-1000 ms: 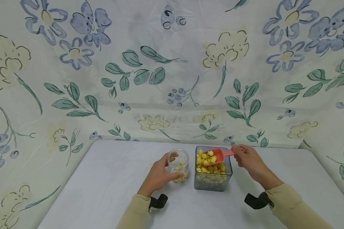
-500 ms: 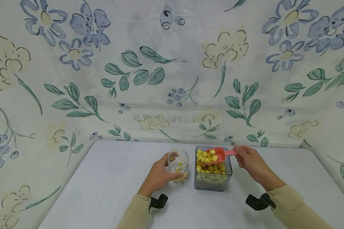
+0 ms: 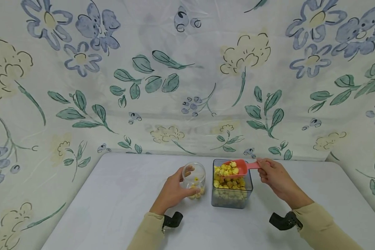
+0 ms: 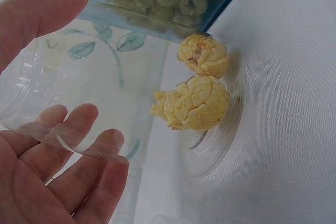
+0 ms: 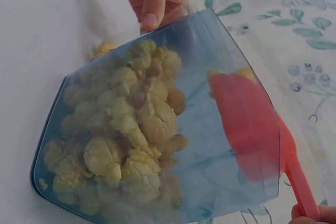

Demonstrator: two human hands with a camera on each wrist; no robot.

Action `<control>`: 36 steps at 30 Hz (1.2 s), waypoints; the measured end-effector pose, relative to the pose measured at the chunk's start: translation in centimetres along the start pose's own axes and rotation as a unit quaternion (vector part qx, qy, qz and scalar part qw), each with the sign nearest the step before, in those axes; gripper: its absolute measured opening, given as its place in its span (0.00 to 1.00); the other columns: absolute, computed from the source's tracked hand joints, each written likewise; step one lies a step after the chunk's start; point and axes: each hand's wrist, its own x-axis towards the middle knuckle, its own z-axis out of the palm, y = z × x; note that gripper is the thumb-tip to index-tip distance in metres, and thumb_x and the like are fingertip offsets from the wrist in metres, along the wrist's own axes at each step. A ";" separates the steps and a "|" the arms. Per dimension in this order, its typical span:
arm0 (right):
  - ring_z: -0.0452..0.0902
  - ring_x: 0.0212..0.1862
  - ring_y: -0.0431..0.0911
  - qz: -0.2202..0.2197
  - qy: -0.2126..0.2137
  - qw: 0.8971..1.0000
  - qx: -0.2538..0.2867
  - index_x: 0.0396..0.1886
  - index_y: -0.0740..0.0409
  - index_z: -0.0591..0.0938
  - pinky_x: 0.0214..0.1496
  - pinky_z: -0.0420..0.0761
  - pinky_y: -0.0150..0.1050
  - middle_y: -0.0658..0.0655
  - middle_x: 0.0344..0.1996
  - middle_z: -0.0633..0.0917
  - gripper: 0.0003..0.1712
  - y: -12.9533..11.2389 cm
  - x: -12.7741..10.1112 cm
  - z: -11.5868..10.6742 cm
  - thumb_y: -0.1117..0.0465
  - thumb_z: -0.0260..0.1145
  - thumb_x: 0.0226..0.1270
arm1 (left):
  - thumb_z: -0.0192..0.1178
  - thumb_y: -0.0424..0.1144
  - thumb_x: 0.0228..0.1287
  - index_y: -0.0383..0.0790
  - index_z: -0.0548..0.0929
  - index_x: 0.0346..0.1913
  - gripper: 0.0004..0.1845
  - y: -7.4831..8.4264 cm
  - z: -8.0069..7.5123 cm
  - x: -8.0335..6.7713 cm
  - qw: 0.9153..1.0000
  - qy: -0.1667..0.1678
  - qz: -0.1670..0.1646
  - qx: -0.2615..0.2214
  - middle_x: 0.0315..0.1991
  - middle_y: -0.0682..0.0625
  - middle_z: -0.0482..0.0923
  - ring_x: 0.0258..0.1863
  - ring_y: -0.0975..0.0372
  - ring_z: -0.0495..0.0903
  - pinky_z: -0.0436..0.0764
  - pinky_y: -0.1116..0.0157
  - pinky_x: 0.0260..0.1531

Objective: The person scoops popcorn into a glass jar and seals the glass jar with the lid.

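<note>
We note two hands at work on the white counter (image 3: pixel 112 208), both arms in beige sleeves. The left hand (image 3: pixel 172 192) curls its fingers and thumb round a small clear jar (image 3: pixel 194 178) that stands on the counter; in the left wrist view a few pieces of yellow popcorn (image 4: pixel 197 103) lie at the jar's bottom. Just beside the jar, on its right, stands a square clear container (image 3: pixel 232 189) well filled with popcorn. The right hand (image 3: pixel 273 177) pinches the handle of a red scoop (image 3: pixel 240 167), held level over the open top of the container and heaped with popcorn. In the right wrist view we see the scoop through the tinted container wall, its bowl above the pile. The two hands are apart, the container between them. A floral cloth (image 3: pixel 187 76) hangs behind and at both sides of the counter.
</note>
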 end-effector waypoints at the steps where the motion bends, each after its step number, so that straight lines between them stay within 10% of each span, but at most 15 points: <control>1: 0.61 0.29 0.39 -0.002 -0.001 1.000 0.003 0.53 0.66 0.69 0.30 0.66 0.31 0.50 0.27 0.65 0.19 0.0 0.0 0.0 0.53 0.48 0.84 | 0.77 0.51 0.54 0.47 0.71 0.71 0.42 0.0 0.0 0.0 1.000 0.001 0.000 -0.001 0.64 0.44 0.77 0.61 0.45 0.76 0.75 0.46 0.60; 36: 0.61 0.28 0.39 -0.034 0.005 0.999 0.026 0.46 0.64 0.68 0.29 0.66 0.31 0.50 0.26 0.64 0.17 -1.8 -0.8 1.3 0.52 0.47 0.84 | 0.77 0.49 0.53 0.45 0.70 0.71 0.43 -0.1 0.0 0.0 1.000 -0.001 0.006 -0.016 0.64 0.41 0.76 0.62 0.44 0.75 0.74 0.45 0.61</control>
